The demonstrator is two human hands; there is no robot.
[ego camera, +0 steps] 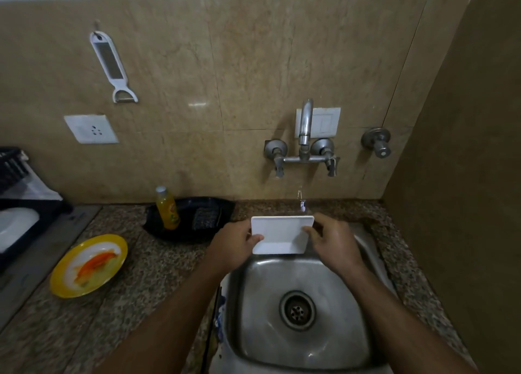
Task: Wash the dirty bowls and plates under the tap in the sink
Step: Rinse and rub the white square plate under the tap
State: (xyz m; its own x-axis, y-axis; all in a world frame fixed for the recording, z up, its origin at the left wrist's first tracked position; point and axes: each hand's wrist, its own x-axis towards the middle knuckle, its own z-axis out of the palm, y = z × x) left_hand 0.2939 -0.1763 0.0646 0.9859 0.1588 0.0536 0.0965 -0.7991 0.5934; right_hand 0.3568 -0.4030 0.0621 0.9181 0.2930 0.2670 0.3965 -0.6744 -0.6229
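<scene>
Head view: both hands, left point(236, 242) and right point(332, 239), grip the white plate point(282, 234); tilt it farther under the tap's stream point(301, 199).

A single wide-angle view looks forward and steeply down from the person's head, close over the sink point(304, 345) with its drain near the lower centre. It faces the tiled back wall point(253, 63), where the tap point(306, 125) sits. The worktop point(135, 275) stretches away to the left.
</scene>
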